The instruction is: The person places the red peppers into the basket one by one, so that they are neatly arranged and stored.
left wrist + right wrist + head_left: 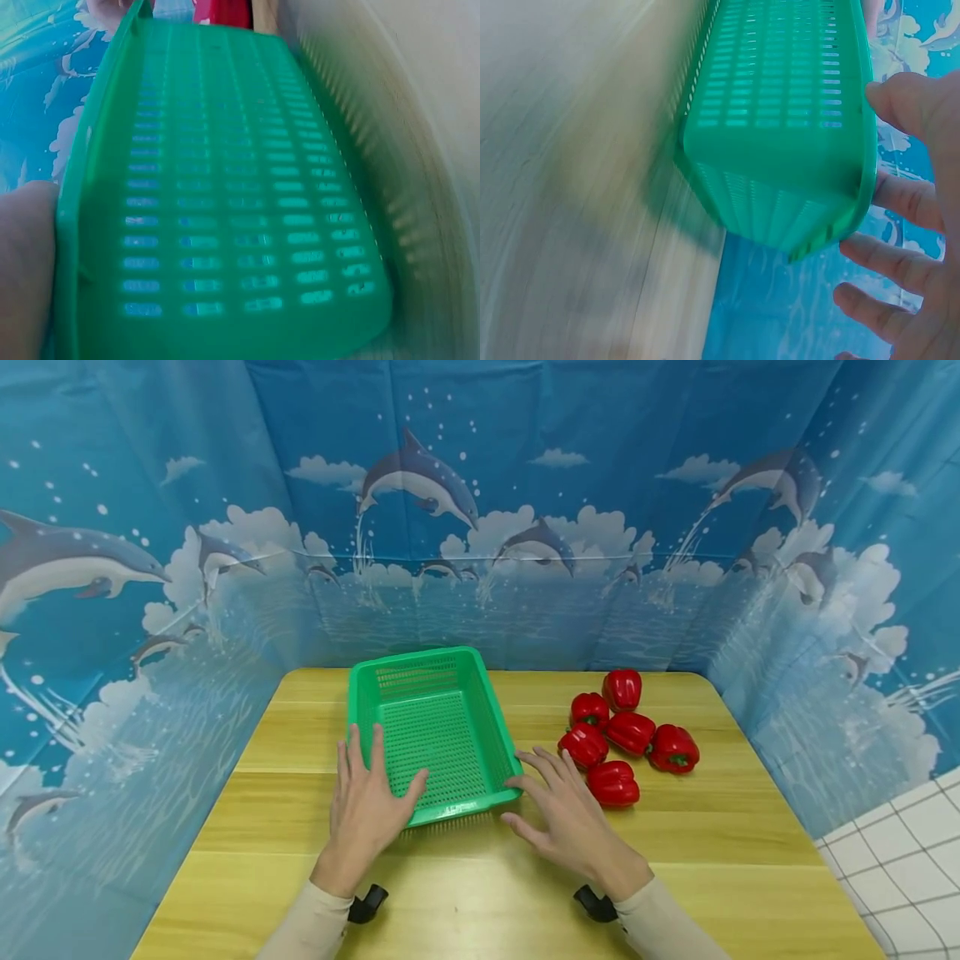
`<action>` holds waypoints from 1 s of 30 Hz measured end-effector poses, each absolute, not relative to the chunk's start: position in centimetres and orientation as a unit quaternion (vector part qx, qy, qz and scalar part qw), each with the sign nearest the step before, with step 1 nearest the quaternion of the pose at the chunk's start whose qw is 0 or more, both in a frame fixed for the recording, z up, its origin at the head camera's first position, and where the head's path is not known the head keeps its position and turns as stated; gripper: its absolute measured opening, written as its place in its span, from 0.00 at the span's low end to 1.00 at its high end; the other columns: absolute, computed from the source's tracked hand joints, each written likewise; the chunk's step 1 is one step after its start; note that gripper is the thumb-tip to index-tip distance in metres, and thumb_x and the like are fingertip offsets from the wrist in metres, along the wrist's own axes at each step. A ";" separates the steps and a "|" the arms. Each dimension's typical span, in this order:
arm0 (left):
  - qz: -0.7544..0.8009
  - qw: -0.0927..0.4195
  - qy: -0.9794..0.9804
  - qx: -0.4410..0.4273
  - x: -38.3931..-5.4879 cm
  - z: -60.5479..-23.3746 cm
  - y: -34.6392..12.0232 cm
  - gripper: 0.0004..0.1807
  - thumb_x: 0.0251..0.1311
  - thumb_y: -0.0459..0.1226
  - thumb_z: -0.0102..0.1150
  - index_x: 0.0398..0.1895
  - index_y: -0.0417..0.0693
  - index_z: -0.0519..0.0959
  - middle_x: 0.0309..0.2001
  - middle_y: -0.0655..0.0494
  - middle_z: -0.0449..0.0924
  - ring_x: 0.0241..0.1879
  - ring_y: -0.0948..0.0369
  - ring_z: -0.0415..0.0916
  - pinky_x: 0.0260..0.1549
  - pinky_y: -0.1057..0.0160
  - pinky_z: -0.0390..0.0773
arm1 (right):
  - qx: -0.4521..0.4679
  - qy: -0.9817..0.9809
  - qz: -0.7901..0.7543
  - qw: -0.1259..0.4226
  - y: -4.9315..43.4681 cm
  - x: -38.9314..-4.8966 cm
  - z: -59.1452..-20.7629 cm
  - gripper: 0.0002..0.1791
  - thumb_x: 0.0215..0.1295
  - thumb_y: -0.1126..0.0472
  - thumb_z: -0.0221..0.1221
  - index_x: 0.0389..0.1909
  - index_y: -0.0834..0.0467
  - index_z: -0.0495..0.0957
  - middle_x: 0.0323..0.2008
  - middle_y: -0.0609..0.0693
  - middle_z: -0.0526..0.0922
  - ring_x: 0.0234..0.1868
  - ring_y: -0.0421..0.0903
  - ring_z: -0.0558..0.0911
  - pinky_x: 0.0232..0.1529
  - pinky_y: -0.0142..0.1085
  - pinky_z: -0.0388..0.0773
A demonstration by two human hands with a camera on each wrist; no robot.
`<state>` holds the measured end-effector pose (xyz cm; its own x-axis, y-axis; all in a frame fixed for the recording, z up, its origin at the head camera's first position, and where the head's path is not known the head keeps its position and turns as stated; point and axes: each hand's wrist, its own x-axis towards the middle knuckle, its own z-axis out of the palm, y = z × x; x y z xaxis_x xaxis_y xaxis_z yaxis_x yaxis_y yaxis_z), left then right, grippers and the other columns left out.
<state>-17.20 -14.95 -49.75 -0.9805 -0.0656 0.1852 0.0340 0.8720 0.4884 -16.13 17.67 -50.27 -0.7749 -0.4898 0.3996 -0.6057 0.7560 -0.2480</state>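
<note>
"Green basket (433, 739) between the left hand (371, 806) and the right hand (566, 818): report the condition of both."

"Both are released. Left: fingers extended and spread at the near left corner; the thumb lies over the basket interior, the outer fingers beside the left wall. Right: fingers extended and spread at the near right corner; in the right wrist view the thumb tip meets the rim."

"Is either one curled round the rim?"

"Neither. Whether the left presses on the rim cannot be told."

"Fittings at the wrists?"

"One black fitting (367, 903) at the left wrist, a matching unit at the right. Pale sleeves (311, 922) cover both forearms."

"State the basket's location."

"On the wooden surface (465, 902), left of centre and toward the far edge, turned slightly, mouth upward. Walls are slotted; the bottom is perforated. Whether the whole base lies flat cannot be determined."

"Adjacent items?"

"Six red peppers (631, 732), glossy, in a close group to the right of the basket. The nearest pepper lies just beyond the right hand's fingers."

"Outer boundary?"

"A blue curtain (495, 618) with printed dolphins (423, 481) encloses the far side and both flanks. White tiles (915, 860) with dark joint lines show at lower right in the head view."
</note>
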 end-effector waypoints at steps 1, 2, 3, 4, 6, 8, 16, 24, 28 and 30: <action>-0.261 0.096 -0.961 0.010 -17.3 -49.7 -15.0 0.64 0.78 0.67 0.66 0.99 0.44 0.46 0.97 0.29 0.34 0.94 0.23 0.39 0.65 0.18 0.82 | 0.298 -0.922 0.186 0.161 17.8 -16.0 -50.2 0.23 0.75 0.41 0.77 0.63 0.48 0.89 0.83 0.58 0.79 0.86 0.68 0.74 0.86 0.79 0.63; -0.267 0.093 -0.959 0.011 -17.4 -49.7 -15.0 0.64 0.79 0.67 0.66 0.99 0.43 0.45 0.97 0.30 0.33 0.93 0.23 0.43 0.60 0.19 0.86 | 0.299 -0.921 0.185 0.165 17.9 -15.9 -50.2 0.22 0.75 0.42 0.78 0.62 0.47 0.89 0.82 0.58 0.80 0.85 0.67 0.75 0.86 0.79 0.64; -0.273 0.089 -0.958 0.013 -17.5 -49.7 -15.0 0.64 0.79 0.66 0.66 0.99 0.42 0.44 0.97 0.30 0.33 0.92 0.23 0.47 0.57 0.20 0.88 | 0.300 -0.921 0.186 0.168 18.1 -15.8 -50.2 0.21 0.74 0.42 0.79 0.60 0.47 0.90 0.81 0.58 0.80 0.84 0.67 0.76 0.86 0.79 0.64; -0.277 0.087 -0.957 0.013 -17.6 -49.6 -15.0 0.64 0.79 0.66 0.66 0.98 0.40 0.43 0.97 0.30 0.33 0.91 0.23 0.52 0.54 0.22 0.90 | 0.300 -0.920 0.186 0.170 18.2 -15.7 -50.2 0.21 0.74 0.43 0.79 0.60 0.47 0.90 0.81 0.58 0.81 0.83 0.66 0.77 0.86 0.79 0.64; -0.283 0.087 -0.955 0.009 -17.8 -49.6 -15.1 0.64 0.80 0.64 0.67 0.98 0.39 0.43 0.97 0.30 0.35 0.84 0.22 0.66 0.50 0.28 0.92 | 0.300 -0.919 0.187 0.176 18.5 -15.6 -50.1 0.20 0.73 0.44 0.80 0.58 0.47 0.90 0.79 0.58 0.82 0.82 0.64 0.78 0.85 0.79 0.64; -0.295 0.085 -0.952 0.003 -18.0 -49.7 -15.1 0.64 0.80 0.62 0.68 0.98 0.38 0.43 0.97 0.30 0.37 0.65 0.26 0.85 0.37 0.38 0.93 | 0.301 -0.917 0.185 0.184 18.9 -15.4 -50.2 0.19 0.71 0.45 0.81 0.56 0.47 0.91 0.77 0.59 0.83 0.79 0.63 0.80 0.85 0.79 0.66; -0.342 0.068 -0.937 -0.016 -18.5 -50.5 -14.9 0.61 0.83 0.57 0.67 0.97 0.35 0.41 0.97 0.33 0.36 0.56 0.31 0.91 0.45 0.41 0.95 | 0.313 -0.906 0.194 0.208 20.4 -15.2 -50.3 0.14 0.68 0.50 0.83 0.51 0.44 0.92 0.71 0.59 0.85 0.73 0.63 0.83 0.81 0.81 0.69; -0.359 0.035 -0.932 -0.030 -19.0 -50.4 -14.2 0.62 0.84 0.57 0.66 0.98 0.36 0.38 0.97 0.34 0.38 0.79 0.26 0.76 0.71 0.25 0.82 | 0.317 -0.902 0.204 0.213 21.9 -14.6 -50.3 0.13 0.67 0.51 0.83 0.49 0.44 0.94 0.67 0.57 0.87 0.69 0.60 0.85 0.75 0.72 0.80; -0.359 0.033 -0.932 -0.034 -19.0 -50.6 -14.0 0.61 0.84 0.58 0.66 0.98 0.37 0.39 0.97 0.35 0.39 0.77 0.27 0.78 0.69 0.27 0.84 | 0.311 -0.906 0.207 0.200 22.4 -14.2 -50.1 0.17 0.68 0.49 0.82 0.55 0.42 0.95 0.68 0.54 0.87 0.69 0.56 0.84 0.66 0.62 0.87; -0.355 0.034 -0.934 -0.035 -19.1 -50.7 -13.9 0.61 0.84 0.58 0.66 0.98 0.38 0.39 0.97 0.36 0.40 0.74 0.27 0.81 0.66 0.28 0.86 | 0.307 -0.908 0.210 0.193 22.8 -14.1 -50.1 0.21 0.68 0.49 0.82 0.60 0.43 0.94 0.69 0.53 0.87 0.69 0.55 0.84 0.66 0.61 0.88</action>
